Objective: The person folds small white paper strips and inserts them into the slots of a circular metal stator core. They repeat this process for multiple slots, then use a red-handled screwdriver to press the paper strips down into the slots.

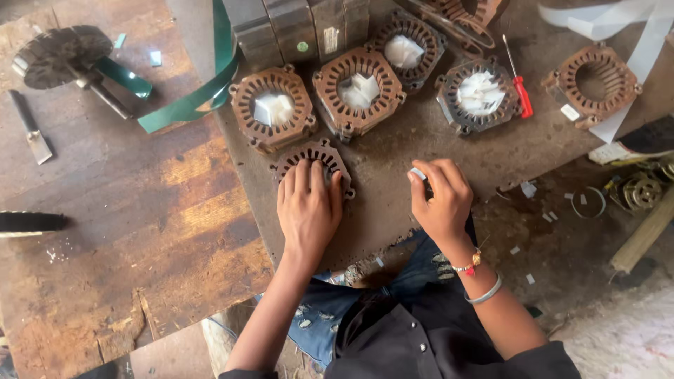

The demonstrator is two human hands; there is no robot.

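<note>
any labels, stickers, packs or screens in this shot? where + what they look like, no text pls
Round sticker: small green dot on a dark metal block, top centre.
Rectangular label: pale, upright strip on the neighbouring block to the right.
White tag: small rectangle beside the far-right rusty stator ring.
No screens or signs in view.

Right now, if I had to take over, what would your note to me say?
Left hand: flat on the rusty slotted ring nearest the body.
Right hand: pinching a small white strip beside that ring.
Behind it, four rings hold white paper pieces; one ring far right looks empty. Red screwdriver lies between them.
Hand-covered ring: filling cannot be judged.
</note>
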